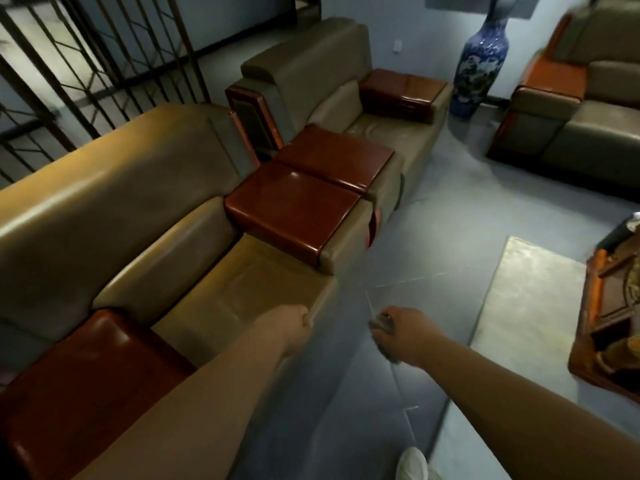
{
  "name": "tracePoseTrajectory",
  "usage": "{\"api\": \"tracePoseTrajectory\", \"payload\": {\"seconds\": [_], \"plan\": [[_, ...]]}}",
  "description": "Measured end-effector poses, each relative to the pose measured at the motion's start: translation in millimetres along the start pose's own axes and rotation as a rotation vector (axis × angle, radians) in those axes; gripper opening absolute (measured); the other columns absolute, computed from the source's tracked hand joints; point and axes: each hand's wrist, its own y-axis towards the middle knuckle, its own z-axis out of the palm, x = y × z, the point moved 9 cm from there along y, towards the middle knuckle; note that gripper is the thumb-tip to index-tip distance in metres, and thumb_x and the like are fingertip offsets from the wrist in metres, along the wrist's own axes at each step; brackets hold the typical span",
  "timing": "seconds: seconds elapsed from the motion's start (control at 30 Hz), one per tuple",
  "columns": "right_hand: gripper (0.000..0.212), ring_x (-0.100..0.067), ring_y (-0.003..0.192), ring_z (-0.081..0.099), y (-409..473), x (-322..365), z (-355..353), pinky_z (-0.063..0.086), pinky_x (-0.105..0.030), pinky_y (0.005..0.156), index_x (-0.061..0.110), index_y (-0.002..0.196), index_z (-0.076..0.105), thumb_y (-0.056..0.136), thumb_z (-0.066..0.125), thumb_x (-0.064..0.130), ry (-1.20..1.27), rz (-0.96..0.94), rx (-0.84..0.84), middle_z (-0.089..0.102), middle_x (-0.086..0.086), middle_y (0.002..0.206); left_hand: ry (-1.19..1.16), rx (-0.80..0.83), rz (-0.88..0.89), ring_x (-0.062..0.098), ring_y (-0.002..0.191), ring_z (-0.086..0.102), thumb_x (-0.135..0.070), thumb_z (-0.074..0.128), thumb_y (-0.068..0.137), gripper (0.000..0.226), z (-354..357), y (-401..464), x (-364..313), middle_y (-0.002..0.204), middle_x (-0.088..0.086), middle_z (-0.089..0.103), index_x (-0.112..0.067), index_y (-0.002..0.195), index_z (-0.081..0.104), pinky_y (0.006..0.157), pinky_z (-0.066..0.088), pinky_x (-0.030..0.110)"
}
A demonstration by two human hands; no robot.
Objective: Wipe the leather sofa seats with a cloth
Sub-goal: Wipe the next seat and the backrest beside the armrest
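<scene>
While gripped by right hand [403, 336], grey cloth [381, 323] above floor [433, 209].

Nothing readable anywhere here: the blue-and-white vase [483, 60] beyond the sofas carries only painted patterns, and no label, brand, number or sign shows near it.

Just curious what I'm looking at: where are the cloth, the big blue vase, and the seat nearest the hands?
cloth [382, 332]: head view, bunched grey part held in the right hand.
blue vase [479, 60]: head view, mid body.
nearest seat [249, 296]: head view, cushion top.
</scene>
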Motion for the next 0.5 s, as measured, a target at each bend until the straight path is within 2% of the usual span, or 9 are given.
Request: {"api": "tracePoseTrajectory", "payload": {"seconds": [0.07, 0.2, 0.33, 0.5], "plan": [[0.027, -0.012, 0.084, 0.064, 6.9, -45.4, -23.4, 0.052, -0.031, 0.079, 0.036, 0.106, 0.062, 0.092, 0.062, 0.059, -0.079, 0.018, 0.024, 0.068, 0.008, 0.096, -0.013, -0.01, -0.009, 0.028, 0.138, 0.052, -0.046, 0.045, 0.108, 0.052, -4.2, 19.1, -43.4, 0.154, 0.008, 0.053, -0.02, 0.154, 0.047, 0.113, 0.044, 0.044], [0.027, -0.013, 0.079, 0.069, 27.2, -121.8, -80.2, 0.061, -0.038, 0.084, 0.033, 0.107, 0.062, 0.092, 0.064, 0.056, -0.027, 0.065, 0.01, 0.069, 0.007, 0.089, -0.012, -0.011, -0.006, 0.029, 0.139, 0.053, -0.046, 0.042, 0.109, 0.053, -5.5, 55.1, -118.8, 0.155, 0.008, 0.052, -0.023, 0.157, 0.043, 0.113, 0.046, 0.047], [0.032, -0.015, 0.088, 0.064, 55.6, -159.6, -127.5, 0.056, -0.034, 0.086, 0.028, 0.114, 0.062, 0.097, 0.059, 0.054, -0.043, 0.094, -0.022, 0.067, 0.003, 0.098, 0.04, 0.003, 0.034, 0.029, 0.142, 0.049, -0.046, 0.041, 0.109, 0.056, -23.4, 89.7, -173.4, 0.16, 0.008, 0.047, -0.026, 0.161, 0.036, 0.114, 0.044, 0.047], [0.028, -0.014, 0.085, 0.065, 103.6, -186.8, -163.0, 0.055, -0.033, 0.083, 0.027, 0.115, 0.062, 0.096, 0.064, 0.048, 0.019, 0.114, -0.009, 0.067, 0.003, 0.097, -0.022, 0.02, -0.009, 0.027, 0.139, 0.053, -0.046, 0.044, 0.109, 0.055, -49.7, 145.7, -201.3, 0.156, 0.006, 0.052, -0.027, 0.16, 0.037, 0.112, 0.048, 0.047]]}}
